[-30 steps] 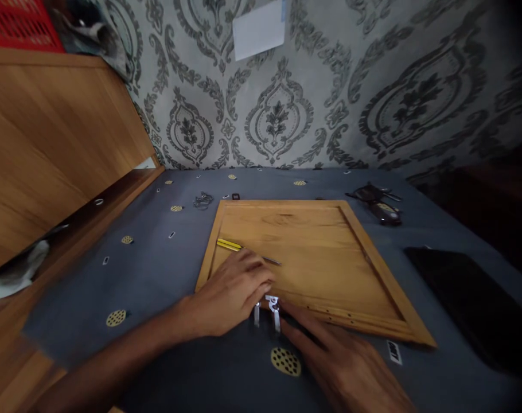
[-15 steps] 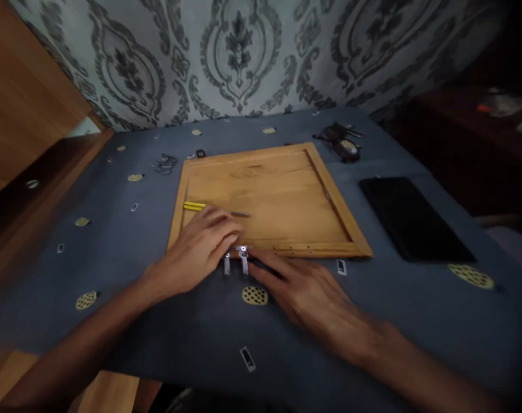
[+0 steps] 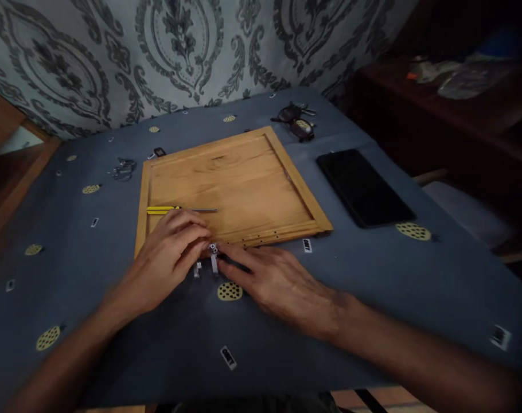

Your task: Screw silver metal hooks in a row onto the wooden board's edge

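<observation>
A framed wooden panel lies flat on the blue patterned cloth. At its near edge sits a small metal bracket with two prongs pointing toward me. My left hand is closed at the bracket's left side, fingertips pinched over the panel edge; what they hold is too small to make out. From the right, my right hand touches the bracket and the edge with its fingers stretched and apart. A yellow-handled screwdriver rests on the panel just beyond my left hand. Small dark holes dot the near frame strip.
On the right lies a black tablet-like slab. Dark sunglasses rest behind the panel. A small heap of metal pieces is at the left, near a small black object. A patterned curtain hangs behind.
The view has swung to the right, so everything appears further left. Both hands remain at the bracket on the panel's near edge.
</observation>
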Available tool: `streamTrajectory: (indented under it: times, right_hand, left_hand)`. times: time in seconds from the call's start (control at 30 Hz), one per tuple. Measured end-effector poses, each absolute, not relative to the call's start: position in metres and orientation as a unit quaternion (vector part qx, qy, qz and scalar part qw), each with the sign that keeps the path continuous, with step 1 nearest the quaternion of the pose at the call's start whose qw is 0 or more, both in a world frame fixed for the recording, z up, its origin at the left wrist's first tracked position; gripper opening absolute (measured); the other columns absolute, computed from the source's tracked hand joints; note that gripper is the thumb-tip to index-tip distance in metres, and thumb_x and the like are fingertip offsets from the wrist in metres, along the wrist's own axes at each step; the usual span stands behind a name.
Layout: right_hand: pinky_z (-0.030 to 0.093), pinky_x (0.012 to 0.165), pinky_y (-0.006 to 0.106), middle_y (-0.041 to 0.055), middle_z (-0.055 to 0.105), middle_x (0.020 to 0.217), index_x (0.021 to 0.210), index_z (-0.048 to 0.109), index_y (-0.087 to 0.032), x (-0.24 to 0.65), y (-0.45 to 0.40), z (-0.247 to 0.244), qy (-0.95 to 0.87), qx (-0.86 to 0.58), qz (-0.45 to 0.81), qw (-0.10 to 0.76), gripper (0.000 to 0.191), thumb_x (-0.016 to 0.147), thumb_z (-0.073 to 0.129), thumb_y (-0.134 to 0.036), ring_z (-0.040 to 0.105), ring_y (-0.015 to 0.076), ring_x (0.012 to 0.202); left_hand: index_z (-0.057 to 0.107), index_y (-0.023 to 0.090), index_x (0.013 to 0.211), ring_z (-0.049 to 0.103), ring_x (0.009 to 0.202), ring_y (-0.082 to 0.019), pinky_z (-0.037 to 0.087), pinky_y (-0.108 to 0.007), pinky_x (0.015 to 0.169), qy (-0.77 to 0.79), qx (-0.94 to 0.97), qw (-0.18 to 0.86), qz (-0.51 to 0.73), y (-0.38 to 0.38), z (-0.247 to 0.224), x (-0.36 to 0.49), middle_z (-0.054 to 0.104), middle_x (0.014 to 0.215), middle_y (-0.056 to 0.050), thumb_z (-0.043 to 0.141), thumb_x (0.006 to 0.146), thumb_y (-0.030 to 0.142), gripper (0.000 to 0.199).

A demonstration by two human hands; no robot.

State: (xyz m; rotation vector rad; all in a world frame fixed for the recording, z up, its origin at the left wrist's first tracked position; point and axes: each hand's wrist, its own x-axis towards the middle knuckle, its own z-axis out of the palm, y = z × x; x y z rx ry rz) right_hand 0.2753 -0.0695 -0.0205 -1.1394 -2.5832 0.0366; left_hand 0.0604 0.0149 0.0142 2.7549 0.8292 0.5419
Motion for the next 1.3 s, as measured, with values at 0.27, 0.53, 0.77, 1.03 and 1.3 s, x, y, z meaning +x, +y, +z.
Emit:
streamTrajectory:
  times: [0.27, 0.53, 0.77, 1.03, 1.3]
  right_hand:
    - [0.06, 0.072, 0.035, 0.0135, 0.064, 0.143, 0.127, 0.064, -0.013, 0.2744, -0.0719, -0.0225, -0.903, -0.405, -0.039, 0.142, 0.035, 0.095, 0.053, -0.003, 0.07, 0.0191, 0.089]
    - [0.061, 0.069, 0.036, 0.0157, 0.064, 0.142, 0.127, 0.064, -0.011, 0.2727, -0.0734, -0.0228, -0.901, -0.405, -0.05, 0.145, 0.035, 0.094, 0.054, -0.004, 0.07, 0.0193, 0.083]
    - [0.06, 0.067, 0.035, 0.0169, 0.066, 0.138, 0.124, 0.065, -0.01, 0.2733, -0.0718, -0.0236, -0.899, -0.4, -0.049, 0.172, 0.035, 0.09, 0.059, -0.002, 0.07, 0.0182, 0.079]
    - [0.059, 0.065, 0.034, 0.0136, 0.068, 0.136, 0.124, 0.066, -0.012, 0.2723, -0.0707, -0.026, -0.894, -0.404, -0.059, 0.181, 0.04, 0.088, 0.057, 0.001, 0.07, 0.0183, 0.078]
    - [0.06, 0.067, 0.034, 0.012, 0.069, 0.135, 0.122, 0.067, -0.013, 0.2726, -0.0718, -0.0266, -0.893, -0.401, -0.059, 0.196, 0.043, 0.087, 0.051, 0.004, 0.071, 0.0184, 0.079]
  left_hand:
    - [0.066, 0.019, 0.1, 0.065, 0.106, -0.021, 0.057, -0.038, 0.088, 0.272, 0.939, 0.085, 0.193, 0.0175, 0.0114, 0.0601, 0.069, 0.109, -0.005, 0.055, 0.1, 0.019, 0.011]
    - [0.066, 0.02, 0.102, 0.064, 0.106, -0.019, 0.055, -0.037, 0.089, 0.283, 0.935, 0.103, 0.187, 0.0171, 0.012, 0.0592, 0.068, 0.11, -0.004, 0.055, 0.099, 0.016, 0.012]
    - [0.067, 0.02, 0.103, 0.064, 0.108, -0.019, 0.054, -0.036, 0.091, 0.278, 0.936, 0.116, 0.181, 0.0161, 0.0161, 0.059, 0.068, 0.11, -0.005, 0.054, 0.101, 0.019, 0.013]
    - [0.066, 0.018, 0.102, 0.065, 0.106, -0.02, 0.052, -0.04, 0.096, 0.264, 0.945, 0.106, 0.161, 0.016, 0.0192, 0.0616, 0.069, 0.108, -0.006, 0.052, 0.103, 0.025, 0.016]
    - [0.067, 0.019, 0.103, 0.064, 0.109, -0.02, 0.053, -0.037, 0.092, 0.277, 0.942, 0.107, 0.155, 0.0188, 0.0193, 0.0562, 0.069, 0.112, -0.006, 0.047, 0.102, 0.016, 0.02]
